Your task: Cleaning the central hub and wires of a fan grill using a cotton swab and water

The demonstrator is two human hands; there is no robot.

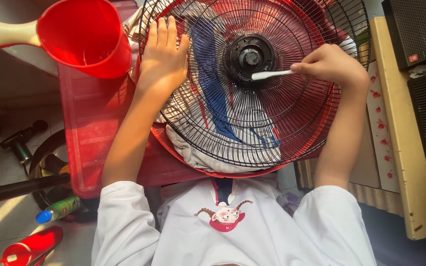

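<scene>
White sleeves and a white shirt front with a small cartoon print (225, 217) are seen nearest the camera; both forearms are stretched forward from there.

Floor at lower left: a red lidded container (25, 249), a green bottle with a blue cap (57, 210), a dark bar (18, 189) lying across.

Red plastic bin (92, 128) is placed just ahead of the body. A round red basin rim (173, 150) with white and blue-striped cloth (213, 98) inside is seen on it, under the grille.

Black wire fan grille (252, 83) is laid flat over the cloth, black hub (250, 56) at centre.

Left hand (162, 59): laid palm-down on the left part of the grille, fingers straight and together, grip released, nothing grasped; the wires are pressed by the flat hand.

Right hand (334, 64): grip clenched on the handle of a white toothbrush (271, 75), held roughly level. Brush head is placed at the lower right edge of the hub, touching or just above the wires; contact cannot be told.

Red pitcher (87, 37) with a pale handle (3, 32) is seen at upper left, just beside the grille, some liquid inside.

Right side: a pale wooden board (410, 162) and dark speaker-like boxes (420, 29), well apart from the hands.
</scene>
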